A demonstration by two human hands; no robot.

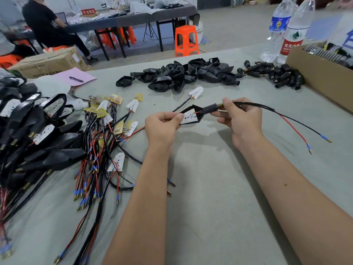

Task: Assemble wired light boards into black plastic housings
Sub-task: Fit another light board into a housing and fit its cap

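Currently, the left hand (162, 124) is pinching the wide end of a black plastic housing (193, 116) between thumb and fingers, holding it above the grey table (210, 188) near frame centre. A white light board (189, 117) is sitting inside the housing, LED face up. At 3 o'clock from the housing, the right hand (241, 121) is gripping the black cable (254, 105) with closed fingers, just beside the brass-tipped stem (211, 108). The cable's red and black leads (301, 131) are trailing toward 4 o'clock. At 12 o'clock, a pile of empty housings (183, 75) is lying on the table. At 9 o'clock, loose wired boards (107, 127) are lying tangled, with assembled units (34, 131) stacked farther left. At 2 o'clock, a cardboard box (321, 77) and two water bottles (284, 29) are standing.
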